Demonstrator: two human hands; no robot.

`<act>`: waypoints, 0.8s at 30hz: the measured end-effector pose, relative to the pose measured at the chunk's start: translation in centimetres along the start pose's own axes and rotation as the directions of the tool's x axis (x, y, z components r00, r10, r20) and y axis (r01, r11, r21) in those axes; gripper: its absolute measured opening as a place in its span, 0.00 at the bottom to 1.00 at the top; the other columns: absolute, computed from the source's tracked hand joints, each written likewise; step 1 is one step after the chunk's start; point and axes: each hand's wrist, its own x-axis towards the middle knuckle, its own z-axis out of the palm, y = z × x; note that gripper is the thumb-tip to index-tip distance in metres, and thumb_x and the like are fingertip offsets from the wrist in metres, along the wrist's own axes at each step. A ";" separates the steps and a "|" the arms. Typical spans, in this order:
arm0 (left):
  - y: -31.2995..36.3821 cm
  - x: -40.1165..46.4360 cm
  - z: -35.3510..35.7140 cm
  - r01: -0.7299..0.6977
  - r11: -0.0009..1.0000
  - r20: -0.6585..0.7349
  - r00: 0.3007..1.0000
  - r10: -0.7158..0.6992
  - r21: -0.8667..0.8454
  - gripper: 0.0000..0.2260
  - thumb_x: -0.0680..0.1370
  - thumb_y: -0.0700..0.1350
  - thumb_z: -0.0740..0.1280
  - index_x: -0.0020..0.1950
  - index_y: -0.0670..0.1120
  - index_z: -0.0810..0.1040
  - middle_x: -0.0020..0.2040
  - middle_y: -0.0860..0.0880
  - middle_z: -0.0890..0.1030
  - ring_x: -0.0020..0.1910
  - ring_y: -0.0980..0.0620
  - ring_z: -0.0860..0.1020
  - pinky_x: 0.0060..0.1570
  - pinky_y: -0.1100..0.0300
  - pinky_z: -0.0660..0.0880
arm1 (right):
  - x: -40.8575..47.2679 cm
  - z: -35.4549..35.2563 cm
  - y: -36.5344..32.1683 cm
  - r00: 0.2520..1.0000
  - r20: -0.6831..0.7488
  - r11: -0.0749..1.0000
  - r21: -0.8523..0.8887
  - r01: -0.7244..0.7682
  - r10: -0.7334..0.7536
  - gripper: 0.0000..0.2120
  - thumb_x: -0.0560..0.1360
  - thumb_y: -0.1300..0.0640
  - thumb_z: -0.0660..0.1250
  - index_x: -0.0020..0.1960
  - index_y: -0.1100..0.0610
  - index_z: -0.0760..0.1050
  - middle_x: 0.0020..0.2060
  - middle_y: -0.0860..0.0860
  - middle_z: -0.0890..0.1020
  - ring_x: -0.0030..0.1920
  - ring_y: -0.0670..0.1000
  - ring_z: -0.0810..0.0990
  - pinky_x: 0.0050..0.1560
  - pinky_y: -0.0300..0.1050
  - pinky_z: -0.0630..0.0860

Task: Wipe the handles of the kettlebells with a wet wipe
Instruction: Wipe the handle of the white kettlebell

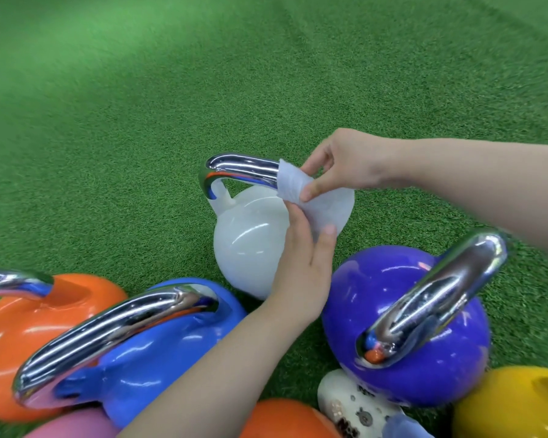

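Chrome everywhere on this turf — every bell in the pile has a shiny handle. From the head view, the white kettlebell (250, 245) sits dead centre on the green artificial grass (140, 121), and its chrome handle (234, 172) arches over it at about 12 o'clock. The wet wipe (293, 184) is draped over the right end of that handle, hanging down toward the bell's shoulder.

The right hand (339, 162) comes in from 3 o'clock, thumb and fingers pinching the wipe right where it wraps the handle. The left hand (304, 267) reaches up from 6 o'clock, and its fingertips and thumb hold the wipe's lower edge — so both hands are grasping the wipe, neither one loose.

Around the white one: a purple kettlebell (408, 352) at about 4 o'clock, just beside the left hand, a blue kettlebell (159, 352) at 7 o'clock, and an orange kettlebell (45, 336) at 8 o'clock touching the blue one. A yellow kettlebell (513, 406) pokes in at 5 o'clock, with a pink one (73, 425) and a second orange one (285, 418) cut off along the bottom edge. A white packet (351, 406) with dark print lies below the purple bell; can't read it.
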 end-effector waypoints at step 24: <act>-5.5 1.1 0.6 -0.082 0.358 0.008 0.979 0.201 0.930 0.41 0.61 0.55 0.73 0.67 0.35 0.69 0.71 0.37 0.65 0.72 0.39 0.61 0.67 0.38 0.58 | 2.0 4.5 3.8 0.987 0.147 0.925 -0.381 -0.003 0.064 0.18 0.59 0.45 0.79 0.31 0.53 0.72 0.29 0.44 0.76 0.33 0.47 0.74 0.33 0.37 0.70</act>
